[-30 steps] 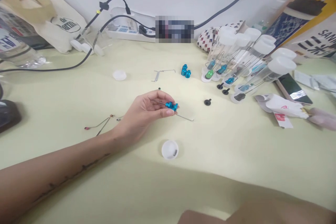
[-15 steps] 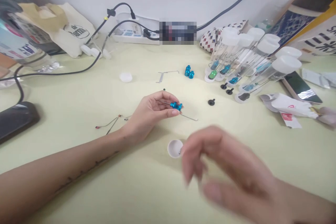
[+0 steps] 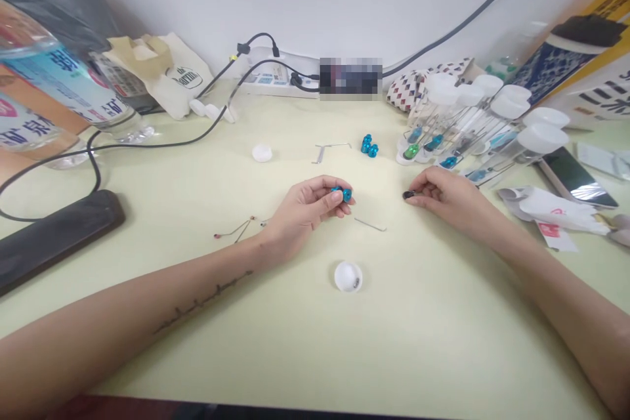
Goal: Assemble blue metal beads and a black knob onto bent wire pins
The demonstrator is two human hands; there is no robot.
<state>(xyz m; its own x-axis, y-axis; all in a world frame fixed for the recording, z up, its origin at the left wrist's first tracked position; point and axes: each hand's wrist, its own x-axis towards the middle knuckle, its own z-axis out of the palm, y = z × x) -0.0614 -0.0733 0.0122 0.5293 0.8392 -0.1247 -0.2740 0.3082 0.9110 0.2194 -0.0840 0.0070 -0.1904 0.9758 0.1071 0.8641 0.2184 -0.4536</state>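
Between the thumb and fingers of my left hand [image 3: 315, 210] is a small blue metal part [image 3: 347, 195], partly covered by the thumb. My right hand [image 3: 438, 193] pinches a small black knob-like piece [image 3: 408, 195] at the table surface, in front of the clear tubes. A thin bent metal wire [image 3: 370, 224] lies just right of my left hand. Nearer to me stands a white round cap [image 3: 348, 277] with something tiny and metallic inside. Two more blue metal parts [image 3: 369, 146] sit farther back, left of the tubes.
Several clear tubes with white caps [image 3: 546, 134] stand at the right, beside a phone [image 3: 575, 177]. Other bent metal pieces [image 3: 321, 152] and a white lid [image 3: 262, 153] lie farther back. At left are bottles [image 3: 83, 88], a black box [image 3: 59, 236] and a cable [image 3: 162, 144].
My right hand has moved from the near foreground out to the black pieces and closed on one. My left hand still holds the blue part, now turned. The view has shifted.
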